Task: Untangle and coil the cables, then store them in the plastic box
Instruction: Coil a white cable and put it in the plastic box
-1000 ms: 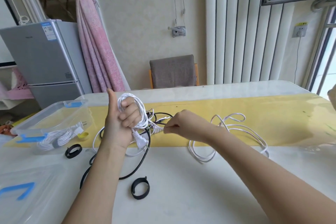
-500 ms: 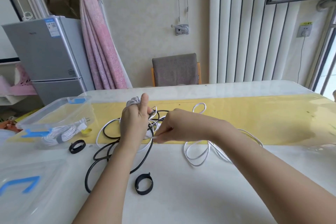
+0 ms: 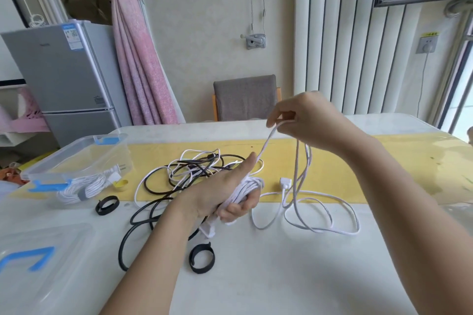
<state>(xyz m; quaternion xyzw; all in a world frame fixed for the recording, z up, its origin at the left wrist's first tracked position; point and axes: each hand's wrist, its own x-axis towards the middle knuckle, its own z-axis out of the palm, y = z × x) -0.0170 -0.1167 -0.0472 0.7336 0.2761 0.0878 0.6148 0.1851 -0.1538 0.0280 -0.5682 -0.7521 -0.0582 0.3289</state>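
Progress is judged at under half.

**Done:** one white bundle (image 3: 82, 188), banded with a grey strap, is already stowed in the plastic box (image 3: 58, 155) at the left of frame. Nothing else is clearly made out in it. A small yellow item (image 3: 120, 185) is seen at the box's near corner. Inside or outside cannot be told through the clear wall.

**In hand:** a second white cable (image 3: 247, 186) is mid-coil.
- The wraps are clamped in the left hand (image 3: 225, 194) at centre frame, fingers curled round the bundle, thumb pointed up.
- A white plug (image 3: 208, 229) hangs just below that hand.
- The free run is pinched in the right hand (image 3: 307, 120), raised right of centre. It is led down to loose loops (image 3: 320, 215) on the table (image 3: 281, 276) at the right.
- A white connector (image 3: 285, 183) is seen near the loops.
- A fair length is left to wind.

**Not started:** the black cable (image 3: 153, 208) is sprawled centre-left, tangled with thin white strands. Whether these belong to the cable in hand cannot be told.

**Straps:** two black strap rings are laid out unused, one (image 3: 107, 205) just beside the box and one (image 3: 201, 258) at lower centre.

**Lid:** a clear lid (image 3: 46, 238) with blue clips is lying at lower left, off the box.

**Left:** the wind is to be finished, strapped and stowed. The black cable is to be freed, coiled, strapped and stowed.
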